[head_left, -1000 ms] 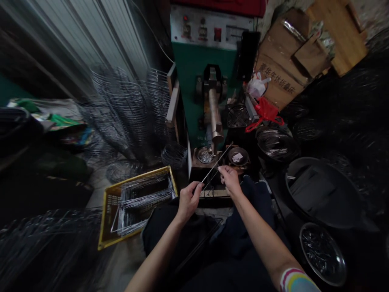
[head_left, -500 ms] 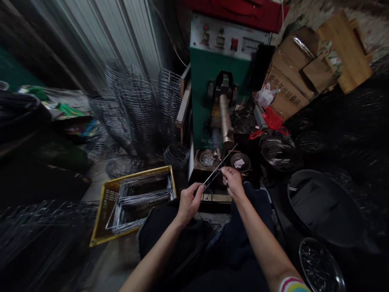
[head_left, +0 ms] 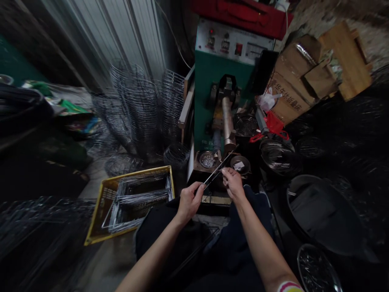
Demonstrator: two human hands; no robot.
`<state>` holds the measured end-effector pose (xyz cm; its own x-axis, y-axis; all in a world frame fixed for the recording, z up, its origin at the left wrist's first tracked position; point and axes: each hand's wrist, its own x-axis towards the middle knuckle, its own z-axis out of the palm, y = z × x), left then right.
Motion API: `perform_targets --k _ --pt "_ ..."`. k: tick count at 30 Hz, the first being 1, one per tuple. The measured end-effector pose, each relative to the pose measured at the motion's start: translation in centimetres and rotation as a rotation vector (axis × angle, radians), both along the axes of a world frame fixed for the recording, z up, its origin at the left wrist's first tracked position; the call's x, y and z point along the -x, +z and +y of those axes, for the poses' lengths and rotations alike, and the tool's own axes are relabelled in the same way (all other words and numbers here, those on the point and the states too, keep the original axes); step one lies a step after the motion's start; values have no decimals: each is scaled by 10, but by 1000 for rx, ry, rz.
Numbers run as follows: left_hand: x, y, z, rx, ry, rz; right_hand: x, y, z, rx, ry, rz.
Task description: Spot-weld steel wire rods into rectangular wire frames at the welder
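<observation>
A thin metal rod (head_left: 214,172) is out in front of the person, up in the air over the front edge of the machine. It looks long, straight and skinny, like a drinking straw but much thinner. It is grey, with a pale shine along it. It leans: the low end is at the left hand (head_left: 190,198), and the far end points up and to the right, near the big metal arm (head_left: 227,117) of the green machine (head_left: 203,81). A darker thin line runs just beside the rod, and I cannot tell if it is part of it.

The thumb and fingers of the left hand pinch the low end of the rod. The right hand (head_left: 233,182) is close to the middle of the rod. Its thumb and fingers are pressed together on a tiny thin bit (head_left: 220,168), too small to see well.

Behind the rod, on the left, is a round dish (head_left: 199,159) full of little shiny pieces. On the right is a dark dish (head_left: 246,162) with something white in it. A yellow crate (head_left: 101,211) beside the left hand holds lots of bent wire frames (head_left: 142,198).
</observation>
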<state>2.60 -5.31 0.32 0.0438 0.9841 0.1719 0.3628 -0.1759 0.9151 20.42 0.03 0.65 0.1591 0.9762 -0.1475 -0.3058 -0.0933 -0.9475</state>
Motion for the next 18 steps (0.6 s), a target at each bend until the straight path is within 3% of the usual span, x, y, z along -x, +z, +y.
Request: perform_targets --k 18 --pt "-3 3 14 -11 -11 -18 -4 -5 15 -40 17 1"
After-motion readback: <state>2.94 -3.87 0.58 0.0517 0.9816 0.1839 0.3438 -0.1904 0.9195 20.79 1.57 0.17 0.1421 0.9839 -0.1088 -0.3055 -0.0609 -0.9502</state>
